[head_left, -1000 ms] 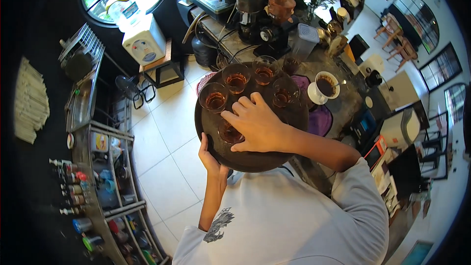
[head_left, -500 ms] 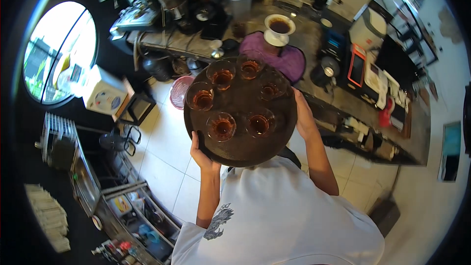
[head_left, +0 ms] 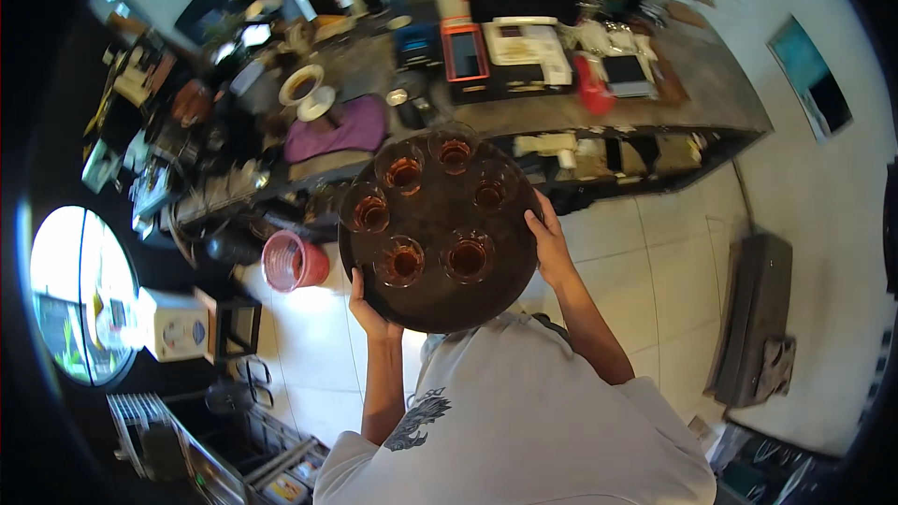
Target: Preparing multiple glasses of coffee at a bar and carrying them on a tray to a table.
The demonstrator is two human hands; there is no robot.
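A round dark brown tray (head_left: 440, 295) is held level in front of my body by both hands. My left hand (head_left: 372, 313) grips its near left edge, with the thumb up at the rim and the other fingers hidden underneath. At the right edge my right hand (head_left: 550, 241) holds it the same way. Several clear glasses stand in a ring on the tray, each with some reddish-brown drink in it; one glass (head_left: 468, 256) is nearest my right hand and another glass (head_left: 400, 262) nearest my left.
Ahead runs a long counter (head_left: 711, 84) with a purple cloth (head_left: 341, 131), a white coffee dripper (head_left: 302, 86), and an orange-framed device (head_left: 463, 54). On the tiled floor are a pink basket (head_left: 295, 262) and a grey bench-like box (head_left: 753, 318). A metal rack (head_left: 154, 411) stands lower left.
My view and body have turned right, so the counter, cloth and window shift left in the picture. The tray stays in both hands, with the glasses in the same arrangement.
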